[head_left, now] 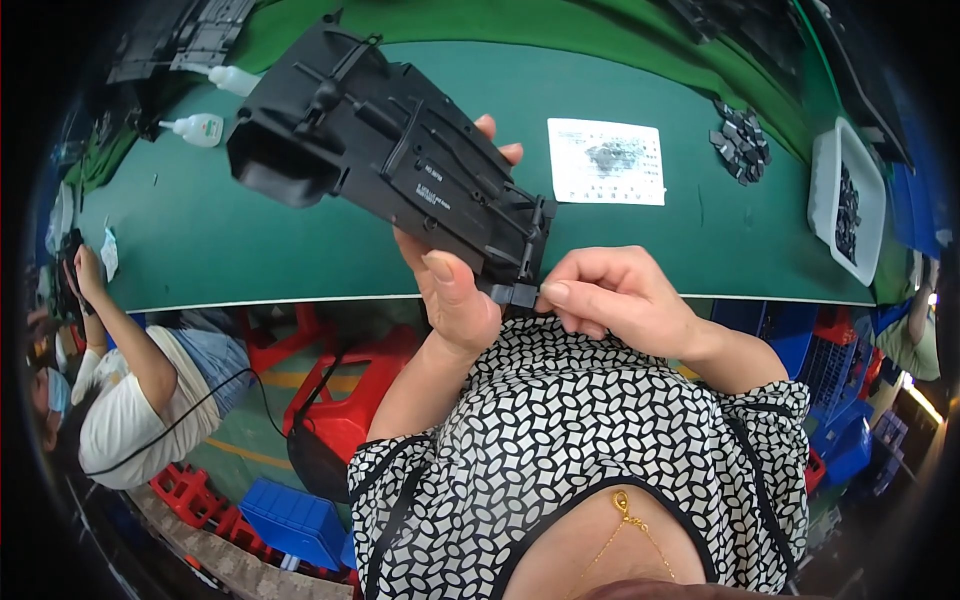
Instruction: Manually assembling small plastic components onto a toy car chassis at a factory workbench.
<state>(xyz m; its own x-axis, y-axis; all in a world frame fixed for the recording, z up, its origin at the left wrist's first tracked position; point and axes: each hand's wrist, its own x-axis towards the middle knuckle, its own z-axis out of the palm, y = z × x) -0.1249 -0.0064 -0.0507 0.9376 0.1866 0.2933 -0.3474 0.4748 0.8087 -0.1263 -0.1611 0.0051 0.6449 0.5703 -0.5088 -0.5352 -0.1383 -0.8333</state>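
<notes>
A long black molded plastic housing (pixel 400 165) with ribs and an open, box-like end is held up at a tilt above the table's near edge. My left hand (pixel 455 300) is wrapped round it from beneath, thumb on the near side and fingertips showing past the far side. At its lower right end sits a small dark grey block (pixel 515 294). My right hand (pixel 620 300) is closed in a pinch at this block, thumb against the bent index finger. The fingertips partly cover the block's right end.
On the green table (pixel 690 240) lie a printed white sheet (pixel 606 162) and a pile of small dark blocks (pixel 740 145). A white tray (pixel 825 190) of small black pieces stands at right, white squeeze bottles (pixel 198 130) at left. Another person (pixel 150 400) sits at left near red stools (pixel 345 390).
</notes>
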